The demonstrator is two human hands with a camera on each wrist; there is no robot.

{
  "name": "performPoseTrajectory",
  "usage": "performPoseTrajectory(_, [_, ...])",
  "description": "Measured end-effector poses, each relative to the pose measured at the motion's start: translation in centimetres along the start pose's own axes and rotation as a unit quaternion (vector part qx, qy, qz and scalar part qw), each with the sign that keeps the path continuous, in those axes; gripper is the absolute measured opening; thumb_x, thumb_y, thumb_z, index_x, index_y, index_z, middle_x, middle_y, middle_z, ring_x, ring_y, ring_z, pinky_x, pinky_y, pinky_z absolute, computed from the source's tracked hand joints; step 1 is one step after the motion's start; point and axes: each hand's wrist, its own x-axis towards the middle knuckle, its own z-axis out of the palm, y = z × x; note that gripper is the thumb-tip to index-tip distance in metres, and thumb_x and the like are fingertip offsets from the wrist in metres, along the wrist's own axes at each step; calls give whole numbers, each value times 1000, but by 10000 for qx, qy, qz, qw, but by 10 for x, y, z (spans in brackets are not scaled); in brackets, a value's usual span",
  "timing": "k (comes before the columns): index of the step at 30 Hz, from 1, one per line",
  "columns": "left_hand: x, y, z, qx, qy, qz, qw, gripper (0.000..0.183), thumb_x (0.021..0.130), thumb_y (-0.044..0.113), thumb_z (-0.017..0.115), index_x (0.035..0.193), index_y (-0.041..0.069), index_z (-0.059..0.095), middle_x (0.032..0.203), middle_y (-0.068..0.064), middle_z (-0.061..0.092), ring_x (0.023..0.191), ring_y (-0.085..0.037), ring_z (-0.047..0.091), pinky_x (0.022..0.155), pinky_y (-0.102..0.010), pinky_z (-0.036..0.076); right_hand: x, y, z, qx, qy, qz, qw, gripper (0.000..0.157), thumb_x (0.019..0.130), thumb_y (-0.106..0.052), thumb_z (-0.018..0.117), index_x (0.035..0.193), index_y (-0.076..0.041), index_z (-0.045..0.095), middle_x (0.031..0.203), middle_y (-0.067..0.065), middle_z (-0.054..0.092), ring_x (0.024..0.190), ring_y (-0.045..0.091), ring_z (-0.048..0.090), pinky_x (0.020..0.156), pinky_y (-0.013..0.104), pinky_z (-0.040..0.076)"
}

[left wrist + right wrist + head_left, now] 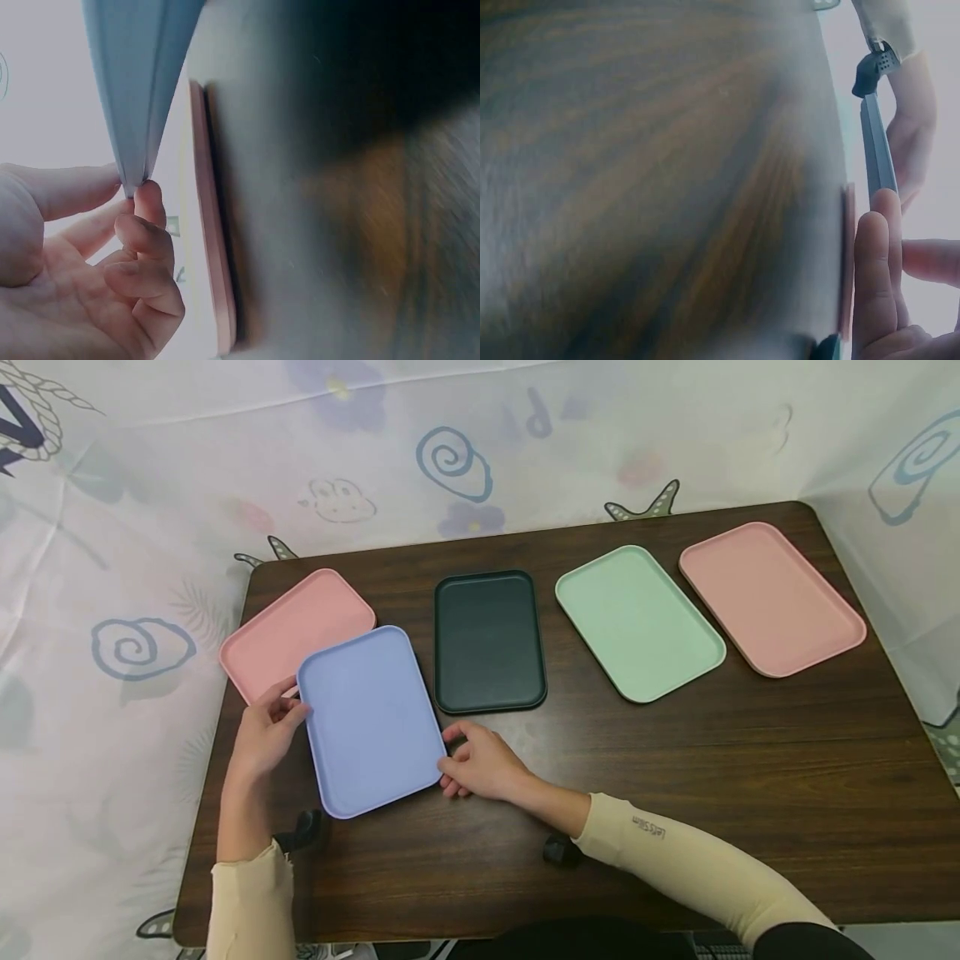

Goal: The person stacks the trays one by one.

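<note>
We see a pink tray behind and left of the blue tray, which the left hand pinches by its left edge and the right hand by its right, above the worktop. Right of the blue tray lie a dark tray, a mint tray and a salmon tray.

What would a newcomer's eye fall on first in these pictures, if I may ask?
Most likely the blue tray, held by its edges above the left part of the brown table by the left hand and the right hand. Next, perhaps, come the trays lying on the table, from left to right: a pink tray, a dark tray, a mint tray and a second pink tray.
</note>
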Motion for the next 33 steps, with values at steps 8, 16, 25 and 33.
performPoseTrajectory(8, [11, 18, 10, -162, -69, 255, 9995, 47, 99, 9, 53, 145, 2, 45, 96, -17, 55, 80, -17, 51, 65, -20, 41, -2, 0, -16, 349, 34, 36, 9994, 32, 92, -2, 61, 121, 2, 48, 73, 13, 70, 62, 25, 70, 57, 40, 57])
performPoseTrajectory(16, [16, 61, 13, -548, -240, 319, 9977, 46, 97, 3, 53, 142, -4, 46, 95, -23, 56, 79, -26, 52, 62, -24, 41, -4, -1, -32, 548, 243, -17, 9982, 32, 91, -2, 61, 121, 3, 48, 75, 16, 70, 62, 25, 71, 57, 38, 57])
performPoseTrajectory(25, [58, 54, 35, -530, -420, 377, 9970, 48, 99, 11, 52, 147, 6, 45, 103, -21, 57, 87, -34, 52, 66, -29, 40, -4, -1, -55, 751, 554, -72, 9956, 33, 92, -1, 61, 122, 4, 48, 76, 19, 70, 60, 22, 70, 54, 31, 55])
performPoseTrajectory(33, [83, 80, 53, -725, -825, 396, 9932, 49, 98, 7, 53, 146, 3, 45, 100, -22, 58, 83, -31, 53, 64, -27, 40, -5, -3, -74, 833, 835, -81, 9930, 36, 92, -1, 61, 123, 7, 45, 78, 23, 70, 61, 23, 70, 56, 33, 56])
